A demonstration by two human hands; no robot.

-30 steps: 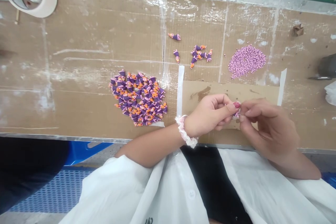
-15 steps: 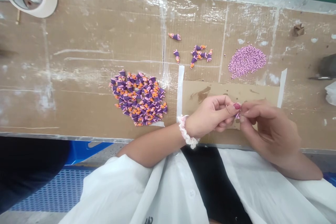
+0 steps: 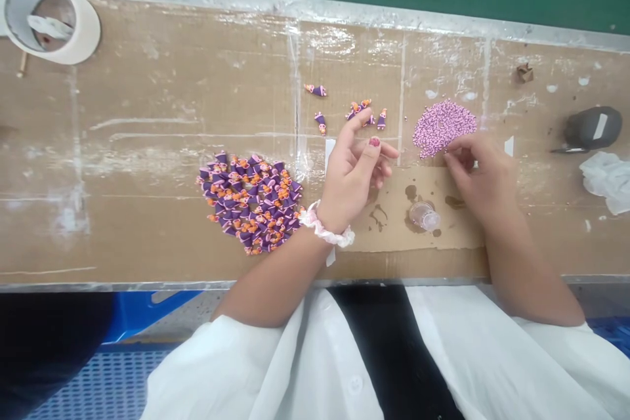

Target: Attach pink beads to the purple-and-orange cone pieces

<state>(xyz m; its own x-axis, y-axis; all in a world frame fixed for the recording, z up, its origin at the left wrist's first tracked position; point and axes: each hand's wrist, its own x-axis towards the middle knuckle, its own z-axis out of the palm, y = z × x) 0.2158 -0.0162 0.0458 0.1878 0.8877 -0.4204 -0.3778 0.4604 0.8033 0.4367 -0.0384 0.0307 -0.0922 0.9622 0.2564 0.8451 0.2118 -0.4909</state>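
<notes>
Beside the small group of purple figurines with orange hair [image 3: 358, 108], my left hand [image 3: 352, 174] is raised with its fingers apart and nothing visible in them. It partly covers that group. My right hand [image 3: 485, 174] has thumb and forefinger pinched together at the lower right edge of a pile of tiny pink pieces [image 3: 443, 126]. Whatever is between those fingertips is too small to make out. Below and between the hands, a small clear plastic cup [image 3: 423, 215] sits on a taped-down cardboard sheet [image 3: 394, 236] with wet spots.
A large heap of similar figurines [image 3: 251, 203] lies left of my left forearm. Two single figurines lie above it to the right. A wide tape roll [image 3: 88, 33] stands at the far left. A dark rounded object [image 3: 593, 126] and crumpled white plastic [image 3: 608, 180] are at the right.
My hands were together over the cardboard sheet with a small purple piece between them. Now they are apart: the left near the figurine group, the right at the pink pile. The clear cup is uncovered.
</notes>
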